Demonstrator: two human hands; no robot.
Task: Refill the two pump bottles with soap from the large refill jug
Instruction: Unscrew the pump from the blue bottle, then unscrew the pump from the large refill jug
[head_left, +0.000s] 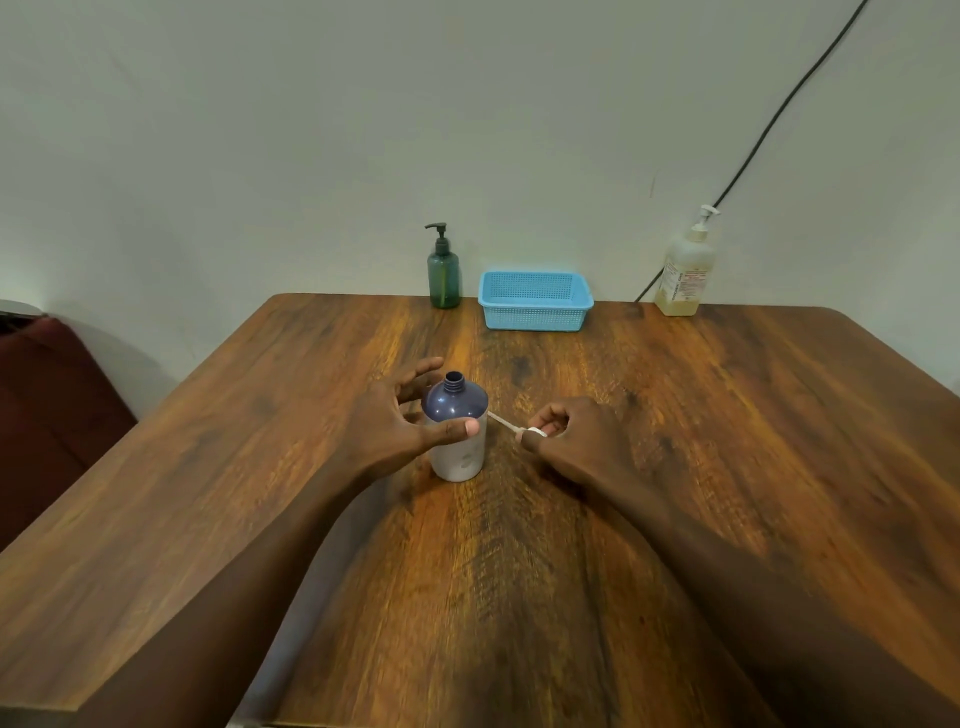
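1. I get a single view, from a wide-angle camera on the person's head.
2. It faces forward and down across the wooden table (701, 415), whose near edge sits at the frame's bottom left.
3. Both forearms reach in from below. Mid-frame, the left hand (389, 421) grips the open bottle (457, 452) and the right hand (576, 441) pinches its pump (535, 431), close enough to show the thin dip tube.
4. The table's far edge and pale wall (260, 130) fill the upper half.
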